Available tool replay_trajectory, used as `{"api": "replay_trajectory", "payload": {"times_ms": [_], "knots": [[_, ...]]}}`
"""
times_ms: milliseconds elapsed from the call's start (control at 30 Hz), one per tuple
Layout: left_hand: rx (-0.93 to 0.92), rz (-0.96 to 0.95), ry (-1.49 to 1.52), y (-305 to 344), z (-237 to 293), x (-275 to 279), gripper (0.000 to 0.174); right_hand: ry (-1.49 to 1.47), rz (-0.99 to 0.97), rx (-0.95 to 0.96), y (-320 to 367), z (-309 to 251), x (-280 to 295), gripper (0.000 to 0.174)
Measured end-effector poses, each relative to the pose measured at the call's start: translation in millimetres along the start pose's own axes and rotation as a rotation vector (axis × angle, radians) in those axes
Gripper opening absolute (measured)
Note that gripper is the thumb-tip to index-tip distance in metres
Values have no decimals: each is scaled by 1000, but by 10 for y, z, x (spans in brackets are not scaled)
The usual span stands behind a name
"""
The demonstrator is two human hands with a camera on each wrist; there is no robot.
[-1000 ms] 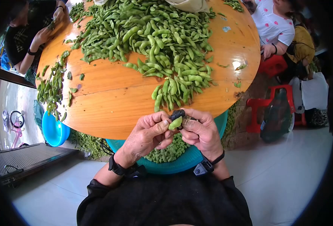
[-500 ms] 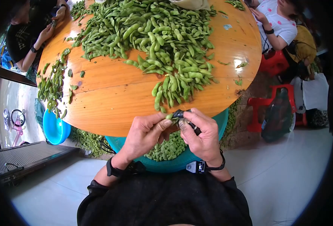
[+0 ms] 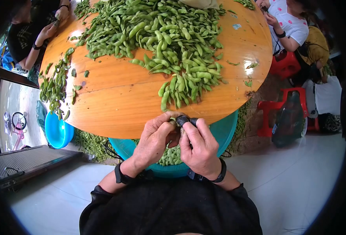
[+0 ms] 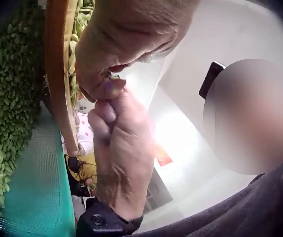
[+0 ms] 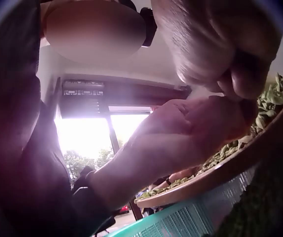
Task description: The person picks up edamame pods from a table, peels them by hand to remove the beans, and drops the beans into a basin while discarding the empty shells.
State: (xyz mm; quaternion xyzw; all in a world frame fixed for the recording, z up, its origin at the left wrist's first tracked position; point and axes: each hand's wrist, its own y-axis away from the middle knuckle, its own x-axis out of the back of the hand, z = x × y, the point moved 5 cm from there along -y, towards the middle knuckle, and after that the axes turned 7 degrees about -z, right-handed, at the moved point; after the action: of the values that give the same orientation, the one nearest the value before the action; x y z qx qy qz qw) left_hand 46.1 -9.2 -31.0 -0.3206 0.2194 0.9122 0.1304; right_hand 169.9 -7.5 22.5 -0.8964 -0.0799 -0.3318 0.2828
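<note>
In the head view a small green pod shows between the hands, mostly covered by fingers. The left hand pinches it between thumb and curled fingers. Touching it from the other side is the right hand, fingers curled, with black coverings on fingertips. In the left wrist view the hands meet closely, a bit of green between them. The right wrist view hides the pod behind the fingers. Below the hands, shelled beans lie in a teal basket.
A large heap of green pods covers the back of the round wooden table; a smaller pile lies at its left. A blue basin and red stool flank it. Two people sit across, left and right.
The right hand has turned and moved slightly left, closer to the left hand. The pod, earlier plainly visible between the fingertips, is now mostly covered.
</note>
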Motion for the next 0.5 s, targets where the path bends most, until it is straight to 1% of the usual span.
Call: {"api": "replay_trajectory", "payload": {"times_ms": [33, 133, 167, 233, 267, 333, 367, 433, 500], "knots": [[-7, 67, -7, 4, -31, 7, 31, -1, -1, 1, 4, 2, -4, 25], [-53, 65, 69, -10, -83, -11, 34, 21, 1, 20, 15, 34, -8, 26], [-53, 66, 68, -5, -71, -27, 34, -16, 11, 17, 21, 58, 9, 26], [-7, 102, -58, 18, -44, -48, 34, -54, 22, 16, 22, 88, 38, 26], [-8, 103, -59, 17, -58, -15, 34, -100, 9, -15, 20, 116, 42, 25], [-99, -23, -69, 4, -55, 8, 35, -146, -5, -48, 19, 129, 33, 25], [-98, -21, -69, -2, -68, -25, 35, -133, -13, -41, 17, 105, 19, 24], [-120, 136, -32, -14, -69, -55, 36, -120, -20, -35, 1, 105, 11, 23], [-132, 102, -75, -14, -59, -69, 37, -199, 11, -21, -42, 158, 47, 22]]}}
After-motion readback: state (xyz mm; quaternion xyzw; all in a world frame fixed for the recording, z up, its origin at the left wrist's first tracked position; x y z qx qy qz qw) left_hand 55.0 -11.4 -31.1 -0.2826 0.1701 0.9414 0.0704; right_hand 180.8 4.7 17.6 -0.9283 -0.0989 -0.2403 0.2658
